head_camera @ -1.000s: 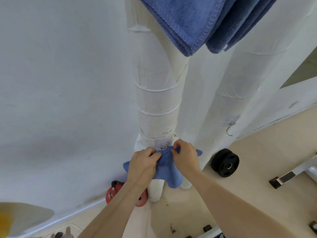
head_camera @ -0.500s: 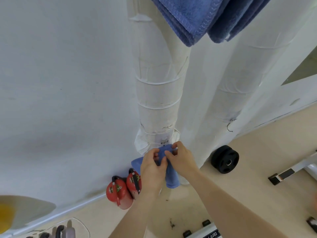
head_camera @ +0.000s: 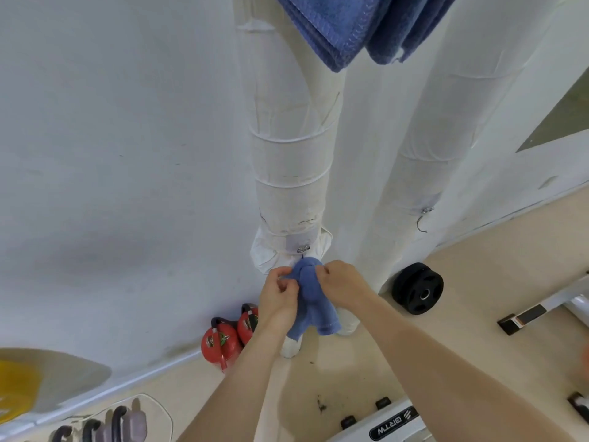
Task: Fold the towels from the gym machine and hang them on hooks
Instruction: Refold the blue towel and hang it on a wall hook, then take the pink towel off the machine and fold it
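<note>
A small blue towel [head_camera: 314, 298] hangs bunched just below a metal hook clip [head_camera: 303, 249] on the left white wrapped pipe [head_camera: 288, 173]. My left hand [head_camera: 279, 298] pinches the towel's left side and my right hand [head_camera: 342, 283] pinches its right side near the top. Two larger blue towels [head_camera: 331, 23] hang folded at the top of the view. A bare metal hook [head_camera: 422, 220] sticks out of the right wrapped pipe [head_camera: 427, 122].
Two red fire extinguishers [head_camera: 229, 336] stand at the wall base left of the pipe. A black weight plate [head_camera: 418, 288] leans by the right pipe. A white gym bench frame [head_camera: 541, 309] lies at right, and kettlebells [head_camera: 102, 425] sit at lower left.
The towel was spread wide between my hands; it is now gathered into a narrow bunch and raised up to the hook clip. My hands have come closer together.
</note>
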Demonstrator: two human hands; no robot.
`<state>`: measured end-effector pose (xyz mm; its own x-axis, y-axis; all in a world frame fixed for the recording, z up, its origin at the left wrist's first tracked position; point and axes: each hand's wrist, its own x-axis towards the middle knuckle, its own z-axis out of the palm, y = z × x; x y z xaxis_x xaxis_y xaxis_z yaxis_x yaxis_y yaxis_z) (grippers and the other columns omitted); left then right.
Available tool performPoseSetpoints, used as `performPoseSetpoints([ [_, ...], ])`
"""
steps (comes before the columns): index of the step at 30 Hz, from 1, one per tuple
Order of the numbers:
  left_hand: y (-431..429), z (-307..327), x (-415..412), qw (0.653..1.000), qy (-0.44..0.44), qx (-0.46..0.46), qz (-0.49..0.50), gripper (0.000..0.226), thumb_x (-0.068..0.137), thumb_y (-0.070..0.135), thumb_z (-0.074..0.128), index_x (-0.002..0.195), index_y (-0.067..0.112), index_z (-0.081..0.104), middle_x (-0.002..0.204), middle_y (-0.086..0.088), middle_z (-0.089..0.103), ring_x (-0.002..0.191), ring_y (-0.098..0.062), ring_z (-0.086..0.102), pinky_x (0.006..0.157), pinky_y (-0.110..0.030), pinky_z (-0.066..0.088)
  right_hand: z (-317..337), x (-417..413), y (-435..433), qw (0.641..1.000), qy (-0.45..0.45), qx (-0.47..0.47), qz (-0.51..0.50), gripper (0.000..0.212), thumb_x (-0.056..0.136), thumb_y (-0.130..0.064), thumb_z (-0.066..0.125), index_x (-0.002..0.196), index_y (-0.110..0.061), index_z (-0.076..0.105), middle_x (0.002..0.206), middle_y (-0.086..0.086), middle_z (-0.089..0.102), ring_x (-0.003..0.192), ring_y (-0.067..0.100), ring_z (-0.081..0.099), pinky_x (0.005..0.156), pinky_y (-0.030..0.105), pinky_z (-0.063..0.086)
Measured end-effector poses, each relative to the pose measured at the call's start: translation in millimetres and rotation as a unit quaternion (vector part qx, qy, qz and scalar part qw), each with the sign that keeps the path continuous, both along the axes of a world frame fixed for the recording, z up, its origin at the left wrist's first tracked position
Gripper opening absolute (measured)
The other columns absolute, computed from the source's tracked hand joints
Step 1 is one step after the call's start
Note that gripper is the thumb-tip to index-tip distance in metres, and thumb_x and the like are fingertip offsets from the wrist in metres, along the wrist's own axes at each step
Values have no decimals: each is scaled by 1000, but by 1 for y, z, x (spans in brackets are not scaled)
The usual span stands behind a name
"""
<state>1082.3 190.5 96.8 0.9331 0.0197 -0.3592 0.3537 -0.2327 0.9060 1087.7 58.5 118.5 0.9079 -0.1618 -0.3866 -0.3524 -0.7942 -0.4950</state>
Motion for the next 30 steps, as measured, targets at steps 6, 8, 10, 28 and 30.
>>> performPoseSetpoints([
  [6, 4, 22, -21, 998, -48, -38, 18, 26, 91, 2, 47, 85, 20, 65, 78, -7, 67, 73, -20, 62, 75, -36, 52, 25, -20, -28, 996, -55, 51, -42, 27, 89, -15, 42, 70, -1, 54, 70, 14, 57, 66, 31, 53, 60, 32, 42],
  [8, 0, 35, -33, 996, -69, -58, 1, 26, 94, 1, 46, 88, 12, 69, 70, -4, 65, 61, -9, 60, 66, -24, 52, 36, -35, -35, 992, -78, 91, -48, 27, 90, -15, 43, 92, 4, 62, 92, 21, 67, 80, 34, 66, 70, 38, 52],
  [10, -7, 49, -47, 994, -71, -72, -34, 22, 96, 3, 47, 96, 5, 69, 69, -2, 63, 56, -3, 58, 58, -15, 49, 48, -55, -43, 987, -103, 112, -43, 28, 93, -15, 44, 100, 3, 64, 97, 18, 68, 80, 25, 69, 75, 39, 54],
  [28, -149, 51, -341, 919, -173, 88, -342, 32, 94, 13, 51, 80, 41, 61, 55, 15, 58, 52, 2, 52, 56, -12, 40, 39, -381, -155, 989, -142, 3, -29, 26, 90, -17, 43, 77, -26, 64, 72, -8, 61, 68, 12, 53, 71, 40, 51],
  [30, -158, 41, -374, 889, -203, 131, -389, 29, 97, 15, 45, 95, 37, 64, 66, 22, 56, 60, 8, 52, 58, -8, 35, 26, -426, -166, 990, -131, -7, -61, 25, 91, -17, 43, 87, -21, 68, 76, -4, 64, 73, 18, 56, 71, 38, 50],
])
